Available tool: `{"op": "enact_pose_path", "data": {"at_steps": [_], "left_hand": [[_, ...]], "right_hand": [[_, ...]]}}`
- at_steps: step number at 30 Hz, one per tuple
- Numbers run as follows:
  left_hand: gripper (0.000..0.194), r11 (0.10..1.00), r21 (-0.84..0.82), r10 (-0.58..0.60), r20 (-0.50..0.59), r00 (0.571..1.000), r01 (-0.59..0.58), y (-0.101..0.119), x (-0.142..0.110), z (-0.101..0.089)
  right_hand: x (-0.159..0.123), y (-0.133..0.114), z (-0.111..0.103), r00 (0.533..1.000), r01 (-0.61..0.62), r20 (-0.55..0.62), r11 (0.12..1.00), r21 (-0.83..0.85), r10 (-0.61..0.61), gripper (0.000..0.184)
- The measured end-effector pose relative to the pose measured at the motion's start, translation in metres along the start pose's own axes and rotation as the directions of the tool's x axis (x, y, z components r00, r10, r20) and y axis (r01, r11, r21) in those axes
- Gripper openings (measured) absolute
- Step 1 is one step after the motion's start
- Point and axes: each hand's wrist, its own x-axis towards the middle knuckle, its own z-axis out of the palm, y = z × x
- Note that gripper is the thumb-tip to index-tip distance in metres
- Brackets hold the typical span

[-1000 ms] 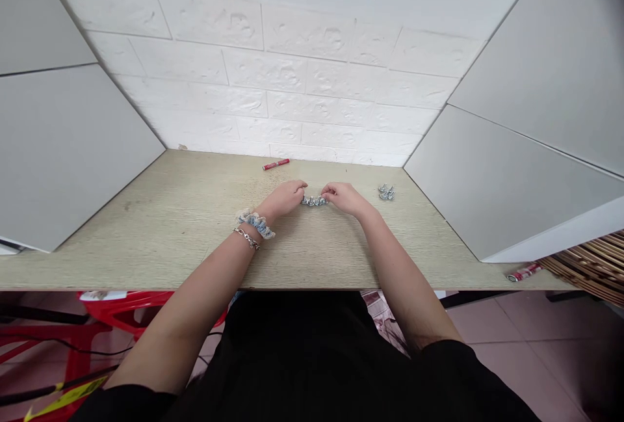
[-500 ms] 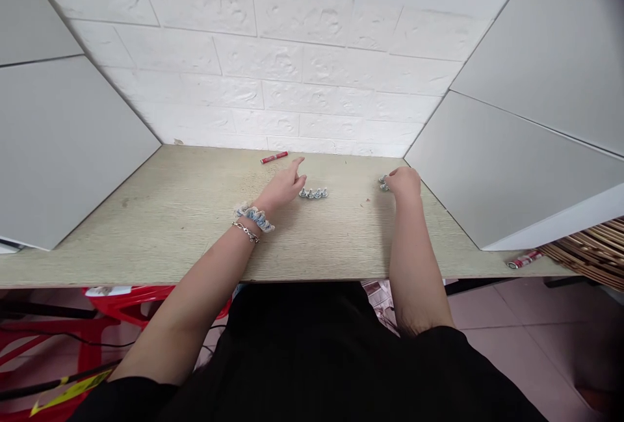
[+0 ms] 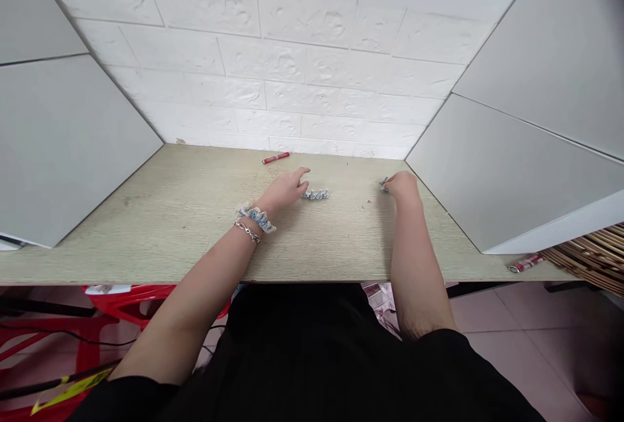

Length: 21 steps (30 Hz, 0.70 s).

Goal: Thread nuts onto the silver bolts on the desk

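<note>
My left hand (image 3: 284,190) rests low over the table, index finger stretched out and thumb apart. By its thumb tip stands a short row of small silvery metal pieces (image 3: 316,194), which look like screws standing on their heads. Part of the row's left end is hidden by the hand. Farther right, my right hand (image 3: 403,184) has its fingers pinched together at a small group of similar silvery screws (image 3: 384,184). The fingers cover part of that group, so how many they grip I cannot make out. A scrunchie (image 3: 257,218) and a chain bracelet (image 3: 247,232) are on my left wrist.
A red tube (image 3: 275,158) lies at the back of the table (image 3: 312,253) near the white brick wall (image 3: 283,90). Grey panels flank both sides. At the right front are another red tube (image 3: 525,263) and a woven brown item (image 3: 589,256). A red stool (image 3: 121,305) stands below.
My left index finger has lowered and shifted slightly right, closer to the row of screws. The right hand has turned a little at the small group. The view has shifted slightly.
</note>
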Motion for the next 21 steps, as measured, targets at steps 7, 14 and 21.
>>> {"op": "enact_pose_path", "data": {"at_steps": [7, 14, 21], "left_hand": [[0.037, 0.998, 0.044, 0.043, -0.006, 0.999, -0.043, 0.0, -0.001, 0.002], [0.036, 0.997, 0.071, 0.029, 0.028, 0.999, -0.031, -0.002, 0.0, 0.003], [0.035, 0.993, 0.095, 0.07, 0.009, 0.998, -0.07, -0.005, 0.001, 0.005]], "right_hand": [[0.001, 0.005, -0.001, 0.998, -0.061, -0.015, 0.998, 0.017, 0.062, 0.017], [-0.015, -0.021, -0.002, 0.996, 0.086, 0.024, 0.991, 0.101, -0.088, 0.02], [-0.055, -0.068, -0.001, 0.867, 0.416, 0.158, 0.86, 0.295, -0.473, 0.021]]}}
